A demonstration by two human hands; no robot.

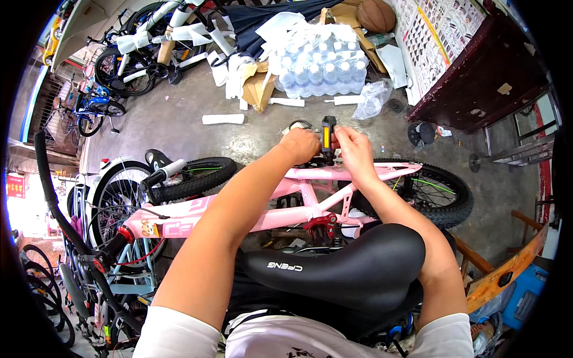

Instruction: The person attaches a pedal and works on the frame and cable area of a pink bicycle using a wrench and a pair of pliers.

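A pink bicycle frame (250, 221) lies sideways across my front, its black saddle (340, 268) nearest to me. On the far side of the frame stands a black pedal (327, 136) with a yellow reflector, upright between my hands. My right hand (356, 152) pinches the pedal's right edge with thumb and fingertips. Curled closed at the pedal's left is my left hand (301, 145); what its fingers hold is hidden. The rear wheel (439, 194), with a black tyre, lies to the right, and the front wheel (197, 176) to the left. A red-and-black crank part (321, 230) shows near the saddle.
Shrink-wrapped water bottles (322, 68) stand beyond, among cardboard and white foam. A basketball (376, 15) is at the back. Other bicycles (143, 53) fill the left side. A dark red cabinet (477, 71) stands at right, above a wooden board (507, 271) and a blue case (525, 295).
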